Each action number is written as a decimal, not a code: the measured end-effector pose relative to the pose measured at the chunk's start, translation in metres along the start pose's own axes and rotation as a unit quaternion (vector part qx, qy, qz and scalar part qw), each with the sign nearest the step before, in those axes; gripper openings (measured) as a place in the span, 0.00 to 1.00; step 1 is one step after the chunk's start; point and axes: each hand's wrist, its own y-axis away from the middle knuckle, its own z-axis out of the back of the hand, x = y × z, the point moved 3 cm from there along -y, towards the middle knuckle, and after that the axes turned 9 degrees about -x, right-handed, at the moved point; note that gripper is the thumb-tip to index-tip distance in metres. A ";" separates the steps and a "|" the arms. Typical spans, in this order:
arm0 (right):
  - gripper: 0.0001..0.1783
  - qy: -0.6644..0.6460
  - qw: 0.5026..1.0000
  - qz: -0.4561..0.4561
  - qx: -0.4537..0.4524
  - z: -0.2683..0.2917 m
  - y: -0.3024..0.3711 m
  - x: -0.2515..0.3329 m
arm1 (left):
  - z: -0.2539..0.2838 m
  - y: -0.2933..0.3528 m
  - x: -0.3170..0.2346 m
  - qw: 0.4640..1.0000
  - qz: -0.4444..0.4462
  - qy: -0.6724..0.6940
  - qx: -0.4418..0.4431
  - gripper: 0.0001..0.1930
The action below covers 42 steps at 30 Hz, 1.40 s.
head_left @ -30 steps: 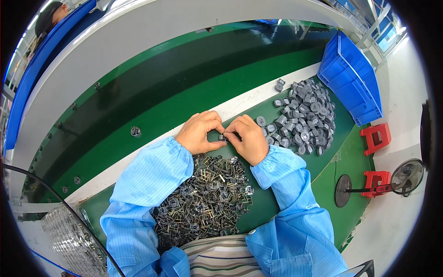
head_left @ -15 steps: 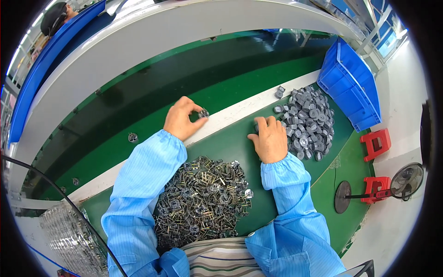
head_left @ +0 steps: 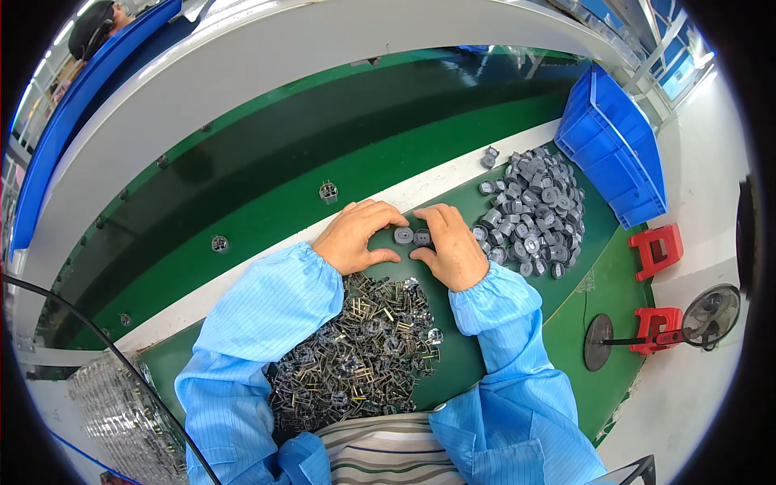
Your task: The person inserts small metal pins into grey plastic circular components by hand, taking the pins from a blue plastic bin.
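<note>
My left hand (head_left: 360, 236) is over the near edge of the work surface, its thumb and fingers apart in a curve. Facing it, my right hand (head_left: 454, 246) also has thumb and index finger spread. Between the fingertips sit two round grey plastic caps side by side, a left cap (head_left: 402, 235) close to my left fingers and a right cap (head_left: 422, 238) close to my right ones. Firm contact with either cap cannot be made out. Below my hands lies a heap of dark plug inserts with brass pins (head_left: 356, 347). More grey caps are piled (head_left: 537, 210) right of my right hand.
Beyond a white ledge (head_left: 436, 179) runs a green conveyor belt (head_left: 267, 214) carrying a pinned part (head_left: 327, 191) and another one (head_left: 220, 243). A blue crate (head_left: 610, 149) stands at right, near red stools (head_left: 656, 250) and a fan (head_left: 711, 317). Stacked clear trays (head_left: 121, 412) lie lower left.
My left hand has let go of a pinned part, now on the belt, and moved right and down toward the caps. My right hand shifted slightly left. Belt parts moved left.
</note>
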 end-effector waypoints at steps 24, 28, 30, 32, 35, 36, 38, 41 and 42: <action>0.67 0.199 0.951 -0.238 -0.018 0.034 0.112 -0.016 | 0.000 0.001 0.004 1.000 -0.017 -0.008 -0.003 0.17; 0.56 0.383 0.899 -0.211 0.014 0.057 0.067 0.033 | 0.006 0.005 0.004 1.000 -0.003 0.002 -0.030 0.16; 0.48 0.317 0.940 -0.124 -0.009 0.057 0.047 0.043 | 0.005 0.005 -0.001 0.997 0.006 0.039 -0.064 0.14; 0.33 0.177 0.982 0.000 -0.059 0.046 0.026 0.048 | 0.002 0.005 0.003 0.996 0.021 0.062 -0.061 0.12; 0.24 0.119 0.989 0.058 -0.060 0.000 0.010 0.027 | 0.001 0.005 0.008 0.995 0.036 0.073 -0.062 0.09; 0.19 0.072 0.996 0.028 -0.045 -0.010 0.007 0.022 | 0.002 0.005 0.005 0.995 0.038 0.065 -0.062 0.07; 0.09 -0.001 0.998 0.010 -0.069 -0.014 0.005 0.014 | 0.003 0.001 0.002 0.996 0.051 0.052 -0.055 0.07; 0.11 -0.017 0.996 0.026 -0.085 -0.016 0.010 0.010 | 0.002 0.001 0.003 0.997 0.039 0.019 -0.065 0.07; 0.13 -0.028 0.995 0.027 -0.088 -0.018 0.010 0.009 | 0.002 0.002 0.002 0.997 0.010 -0.001 -0.080 0.07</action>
